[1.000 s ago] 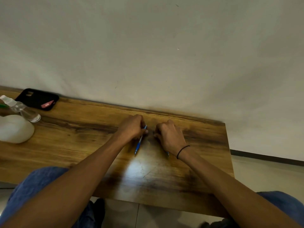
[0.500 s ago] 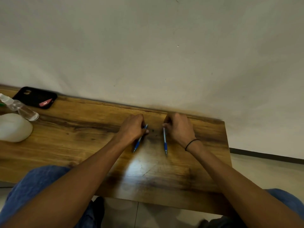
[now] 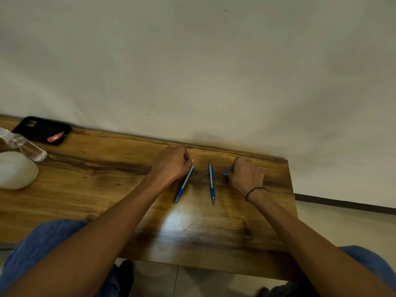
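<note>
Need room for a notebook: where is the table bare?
Bare: between white lump and left forearm; near strip below left pen and middle pen. Crowded: back edge around left hand, right hand, blue piece; phone, bottle at left.

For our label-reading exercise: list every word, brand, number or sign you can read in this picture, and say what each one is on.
Red tag on the black phone case: white lettering, too blurred to read.
Left pen, pinched by the left hand: no print legible.
Middle pen: no print legible.
Small blue piece, held by the right hand: no text shows.
Clear bottle: no readable label.
</note>
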A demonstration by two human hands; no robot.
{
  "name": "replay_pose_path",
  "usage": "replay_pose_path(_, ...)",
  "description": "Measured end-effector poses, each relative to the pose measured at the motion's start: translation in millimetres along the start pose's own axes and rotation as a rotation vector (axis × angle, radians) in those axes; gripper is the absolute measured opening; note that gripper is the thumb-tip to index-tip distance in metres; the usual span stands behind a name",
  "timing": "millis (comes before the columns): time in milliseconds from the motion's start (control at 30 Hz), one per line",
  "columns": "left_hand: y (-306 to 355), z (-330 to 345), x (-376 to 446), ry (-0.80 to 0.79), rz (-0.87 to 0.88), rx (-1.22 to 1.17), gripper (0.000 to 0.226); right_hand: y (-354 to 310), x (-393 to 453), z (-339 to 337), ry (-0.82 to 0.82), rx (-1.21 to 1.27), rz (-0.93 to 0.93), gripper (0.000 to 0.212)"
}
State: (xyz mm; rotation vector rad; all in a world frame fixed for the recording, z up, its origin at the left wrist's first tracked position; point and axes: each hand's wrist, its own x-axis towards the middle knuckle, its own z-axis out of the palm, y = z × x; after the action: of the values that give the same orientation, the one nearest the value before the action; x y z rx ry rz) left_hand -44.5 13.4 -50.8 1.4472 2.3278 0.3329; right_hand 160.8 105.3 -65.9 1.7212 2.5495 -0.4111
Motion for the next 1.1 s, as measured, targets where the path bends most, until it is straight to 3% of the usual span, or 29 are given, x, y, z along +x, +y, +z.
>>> replay_pose_path(267, 11, -10, -3, 0.023, 0.013, -0.049, 0.023, 0, 1, 0, -0.006, -0.014, -0.002, 0.022)
replay_pose_path(400, 14, -13, -2, -0.007, 0.023, -0.190, 0.016, 4, 4, -11, -0.035, 0.191, 0.023, 0.028)
replay_pose_path(533, 21, -19, -1, -0.100, -0.060, -0.709, 0.019, -5, 6, -26, -0.011, 0.509, -0.012, 0.017)
replay_pose_path(700, 31, -23, -4, -0.132, -0.310, -1.728, 0.070, -27, -5, -40, 0.012, 0.966, -0.153, 0.010)
replay_pose_path(767, 33, -22, -5, -0.107, -0.347, -1.982, 0.083, -37, -8, -46, 0.030, 1.056, -0.229, 0.011)
replay_pose_path(1000, 40, -31, -9, -0.022, -0.262, -2.245, 0.101, -57, -14, -56, 0.108, 1.077, -0.479, 0.047)
replay_pose_path(1100, 45, -38, -13, -0.036, -0.227, -2.287, 0.107, -60, -13, -58, 0.172, 0.958, -0.526, 0.030)
